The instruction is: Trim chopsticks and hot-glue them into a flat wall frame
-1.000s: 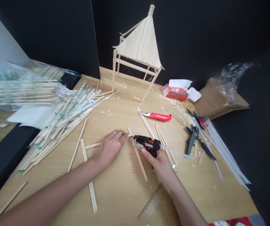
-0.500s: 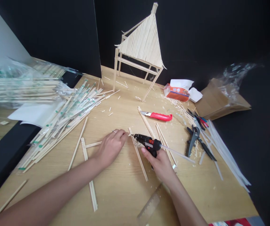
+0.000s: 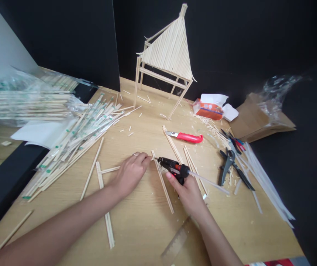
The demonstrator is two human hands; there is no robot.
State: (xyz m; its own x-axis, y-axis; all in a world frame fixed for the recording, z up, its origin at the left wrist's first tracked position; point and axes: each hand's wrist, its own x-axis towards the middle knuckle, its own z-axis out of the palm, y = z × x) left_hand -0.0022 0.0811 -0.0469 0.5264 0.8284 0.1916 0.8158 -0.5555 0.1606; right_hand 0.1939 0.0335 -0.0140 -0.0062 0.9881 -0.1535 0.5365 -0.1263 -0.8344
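My right hand [image 3: 190,192] is wrapped around a black hot glue gun [image 3: 172,166] with a clear glue stick out of its back. The gun's nozzle points left, close to the fingertips of my left hand [image 3: 133,170]. Those fingers are closed in a pinch on a thin wooden stick, whose pale tip [image 3: 153,159] shows by the nozzle; the palm hides the rest. Just below the nozzle lies a pair of joined sticks [image 3: 164,188]. Left of my left hand is another joined pair [image 3: 107,218], with a crosspiece [image 3: 110,170] running from it toward the hand.
A stick-built model house [image 3: 166,51] stands at the back. A red utility knife [image 3: 188,137], an orange tissue box [image 3: 208,109], dark cutters [image 3: 227,166], clear glue sticks [image 3: 269,184] and a paper bag [image 3: 255,118] lie rightward. Wrapped chopsticks [image 3: 72,144] spread leftward; a clear ruler [image 3: 176,240] lies in front.
The whole view has shifted very slightly. Both hands and the glue gun hold almost the same place.
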